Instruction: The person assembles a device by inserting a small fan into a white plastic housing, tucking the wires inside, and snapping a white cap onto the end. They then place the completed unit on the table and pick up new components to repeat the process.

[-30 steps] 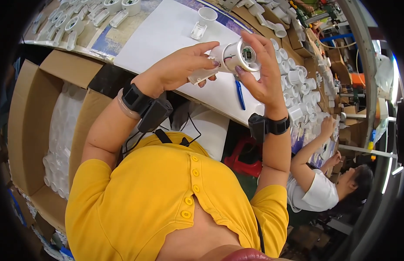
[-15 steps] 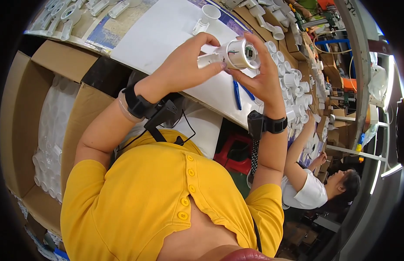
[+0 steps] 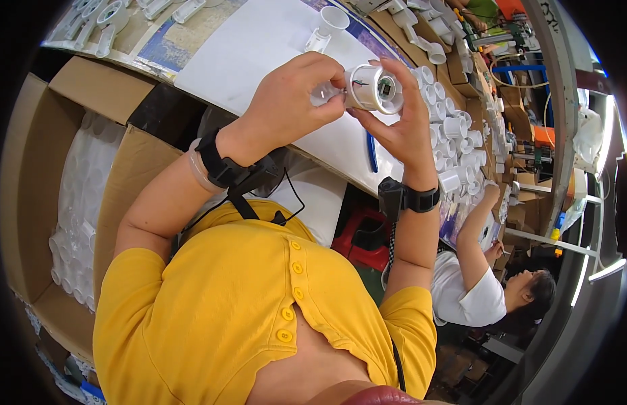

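A white plastic cup-shaped housing (image 3: 362, 90) is held above the white sheet on the bench, its open end turned to the right. Inside its mouth sits a small green circuit board (image 3: 385, 86), and thin wires show at its side. My right hand (image 3: 409, 118) grips the housing by its rim, thumb below and fingers above. My left hand (image 3: 293, 101) is closed at the housing's left end, thumb and fingertips pinched by its pale handle, which the fingers partly hide. A similar white part (image 3: 329, 25) stands just beyond my hands. Below the housing lies a blue-handled tool (image 3: 372, 152).
Many white cups (image 3: 455, 127) crowd the bench to the right. Round-headed white parts (image 3: 111, 19) lie at the far left. An open cardboard box (image 3: 134, 202) with bagged white pieces stands at my left. A co-worker (image 3: 472, 290) works farther along the bench.
My left fingers have drawn into a tighter pinch at the housing's handle end. My right hand has lowered slightly at the wrist, still holding the rim. The co-worker's arm has shifted.
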Demonstrator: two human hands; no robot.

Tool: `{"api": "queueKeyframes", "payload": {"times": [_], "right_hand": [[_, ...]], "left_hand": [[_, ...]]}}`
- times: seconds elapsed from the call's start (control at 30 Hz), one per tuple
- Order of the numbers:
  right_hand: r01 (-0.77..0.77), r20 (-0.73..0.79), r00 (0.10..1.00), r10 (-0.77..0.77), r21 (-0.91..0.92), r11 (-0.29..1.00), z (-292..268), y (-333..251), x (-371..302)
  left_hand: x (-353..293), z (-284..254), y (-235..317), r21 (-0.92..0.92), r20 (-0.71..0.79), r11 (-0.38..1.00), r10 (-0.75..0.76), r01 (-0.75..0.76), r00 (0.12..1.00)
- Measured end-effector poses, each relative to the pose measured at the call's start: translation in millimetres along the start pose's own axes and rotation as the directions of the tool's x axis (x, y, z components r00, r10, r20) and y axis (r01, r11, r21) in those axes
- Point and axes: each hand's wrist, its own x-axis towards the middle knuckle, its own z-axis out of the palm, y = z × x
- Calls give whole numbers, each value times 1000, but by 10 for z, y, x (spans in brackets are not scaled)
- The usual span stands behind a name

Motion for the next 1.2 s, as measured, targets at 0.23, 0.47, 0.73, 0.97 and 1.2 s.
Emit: {"api": "queueKeyframes", "payload": {"times": [0.23, 0.47, 0.73, 0.97, 1.2], "right_hand": [[-79, 14, 997, 79, 60, 995, 10, 39, -54], [-113, -15, 993, 113, 34, 993, -40, 45, -54], [-34, -61, 998, 32, -46, 998, -29, 30, -40], [27, -24, 999, -28, -52, 998, -11, -14, -35], [-25, 89, 996, 21, 40, 999, -102, -60, -11]], "left_hand": [[6, -15, 1, -79, 96, 990, -107, 115, 990], [24, 4, -10, -104, 62, 989, -98, 104, 993], [45, 37, 79, -39, 57, 999, -1, 4, 998], [7, -14, 32, -50, 58, 998, -46, 49, 997], [20, -39, 1, -48, 68, 997, -55, 58, 996]]}}
